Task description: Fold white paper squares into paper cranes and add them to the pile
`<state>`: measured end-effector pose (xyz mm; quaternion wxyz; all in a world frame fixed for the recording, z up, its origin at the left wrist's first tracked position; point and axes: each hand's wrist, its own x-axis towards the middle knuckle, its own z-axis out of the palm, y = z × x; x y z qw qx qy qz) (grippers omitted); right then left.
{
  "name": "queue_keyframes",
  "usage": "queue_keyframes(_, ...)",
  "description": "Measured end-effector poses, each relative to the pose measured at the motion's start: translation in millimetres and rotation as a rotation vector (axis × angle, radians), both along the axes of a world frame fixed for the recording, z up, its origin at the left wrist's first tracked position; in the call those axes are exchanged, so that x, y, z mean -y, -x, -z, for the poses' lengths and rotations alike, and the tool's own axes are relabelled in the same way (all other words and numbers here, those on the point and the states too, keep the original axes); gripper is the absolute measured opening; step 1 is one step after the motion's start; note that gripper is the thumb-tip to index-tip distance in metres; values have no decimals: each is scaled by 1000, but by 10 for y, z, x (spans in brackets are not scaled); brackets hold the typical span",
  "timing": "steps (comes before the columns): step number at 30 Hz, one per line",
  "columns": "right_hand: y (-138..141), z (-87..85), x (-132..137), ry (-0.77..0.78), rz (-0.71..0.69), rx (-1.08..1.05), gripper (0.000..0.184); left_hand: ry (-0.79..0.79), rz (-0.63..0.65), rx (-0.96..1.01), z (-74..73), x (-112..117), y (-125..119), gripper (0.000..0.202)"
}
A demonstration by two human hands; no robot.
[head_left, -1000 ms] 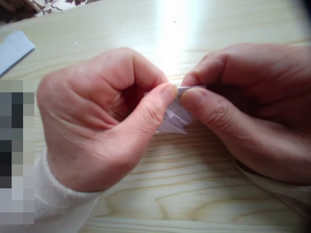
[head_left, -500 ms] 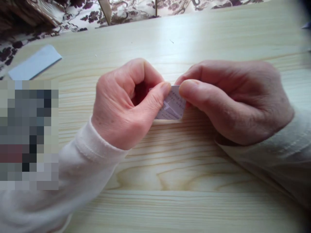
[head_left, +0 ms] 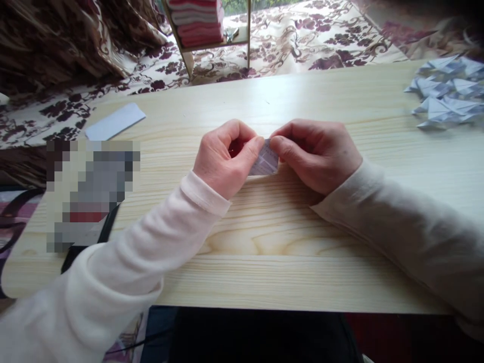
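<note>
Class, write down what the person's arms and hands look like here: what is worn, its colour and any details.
The left hand and right hand are bare: no gloves, and no rings or watch show. The left sleeve and right sleeve are long, plain, cream, of soft knit, reaching the wrists. The left one ends in a narrow stitched cuff.

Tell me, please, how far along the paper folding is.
Done: a pile of folded paper pieces lies at far right. In hand: the left hand and right hand pinch one small folded paper. Seemingly left: a flat paper strip lies untouched at far left.
</note>
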<state>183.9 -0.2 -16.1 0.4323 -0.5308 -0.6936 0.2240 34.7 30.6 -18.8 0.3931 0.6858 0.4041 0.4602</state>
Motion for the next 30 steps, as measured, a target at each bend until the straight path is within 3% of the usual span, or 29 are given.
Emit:
queue_keyframes(9, 31, 47, -59, 16, 14, -165, 15, 33, 27, 51, -9, 8, 1, 15)
queue_keyframes(16, 34, 85, -52, -5, 11, -182, 22, 106, 21, 32, -91, 65, 76, 22)
queue_keyframes(23, 39, 61, -32, -49, -18, -162, 19, 133, 23, 45, -35, 56, 79, 17)
queue_keyframes(30, 17, 109, -82, 88, -10, -237, 20, 113, 2, 51, -12, 14, 74, 17)
